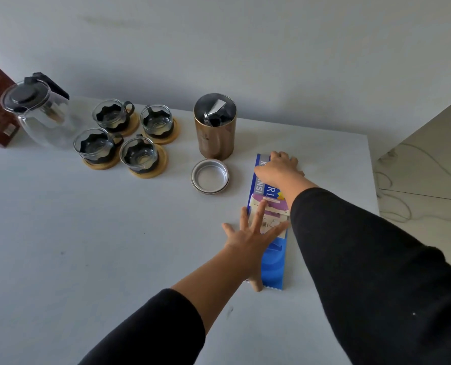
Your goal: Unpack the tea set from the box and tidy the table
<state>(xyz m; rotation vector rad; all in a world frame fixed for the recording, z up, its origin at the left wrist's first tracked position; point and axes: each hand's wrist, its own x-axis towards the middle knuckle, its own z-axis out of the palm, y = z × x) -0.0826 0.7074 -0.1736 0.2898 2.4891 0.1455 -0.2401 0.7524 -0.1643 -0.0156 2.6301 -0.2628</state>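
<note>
Box [273, 262], long, blue, lies flat at 4 o'clock on the white table [87, 259]; looks like thin cardboard, light, stiff-ish, easy to crush, best taken by its long edges or ends. Right hand [278, 171] rests curled over the far end, grip unclear. Left hand [250, 233] lies splayed flat on the middle, fingers wide. Tea set sits unpacked at 10 o'clock: glass teapot [42, 114], four glass cups [140, 155] on wooden coasters, fragile, slippery. Gold canister [215, 127] open at 12, lid [210, 176] beside it.
</note>
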